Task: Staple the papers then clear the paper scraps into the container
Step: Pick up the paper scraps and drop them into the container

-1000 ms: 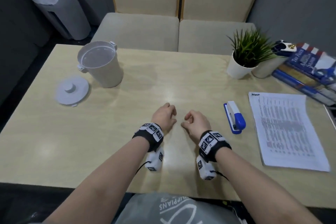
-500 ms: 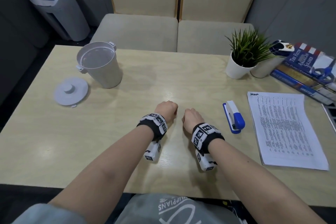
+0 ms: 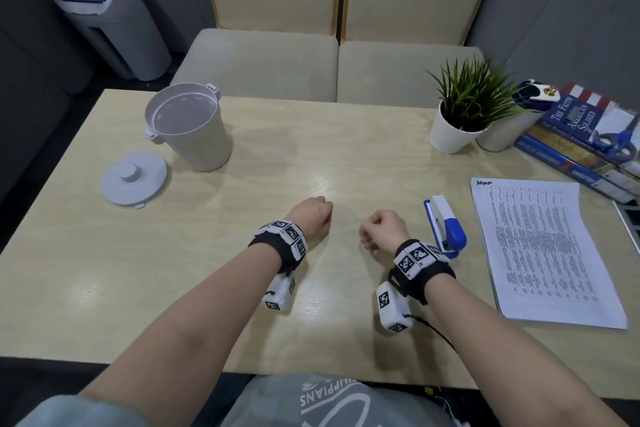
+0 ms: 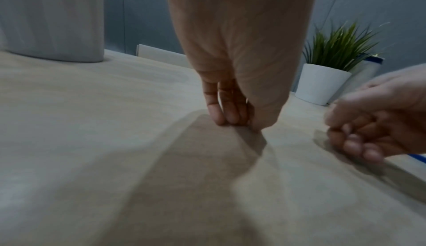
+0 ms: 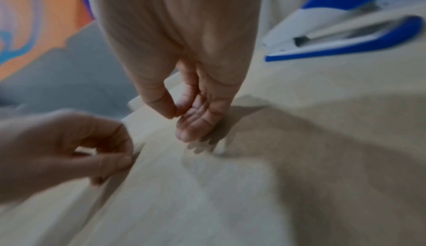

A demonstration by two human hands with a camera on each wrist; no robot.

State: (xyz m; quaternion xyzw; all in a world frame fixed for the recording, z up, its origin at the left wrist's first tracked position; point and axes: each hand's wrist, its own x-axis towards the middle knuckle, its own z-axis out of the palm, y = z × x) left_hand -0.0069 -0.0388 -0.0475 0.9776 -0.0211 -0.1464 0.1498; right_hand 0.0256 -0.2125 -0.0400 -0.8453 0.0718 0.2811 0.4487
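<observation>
My left hand [image 3: 313, 215] and right hand [image 3: 382, 230] rest as fists on the table's middle, a short gap between them, holding nothing. In the left wrist view the left hand's fingers [image 4: 230, 117] curl down onto the wood. In the right wrist view the right hand's thumb meets its curled fingers [image 5: 191, 122]. The blue and white stapler [image 3: 445, 225] lies just right of the right hand. Beyond it lies the printed paper stack [image 3: 543, 250]. The white container [image 3: 188, 126] stands open at the far left, its lid [image 3: 134, 178] flat beside it. No paper scraps show.
A potted plant [image 3: 460, 114] stands at the back right, with stacked books [image 3: 581, 135] and blue scissors [image 3: 618, 142] on them further right. Cushioned seats [image 3: 325, 66] run behind the wooden table [image 3: 104, 288]. A water dispenser [image 3: 104, 17] stands at the far left.
The hands have drawn apart. The right fist has slid right, closer to the stapler, while the left has barely moved.
</observation>
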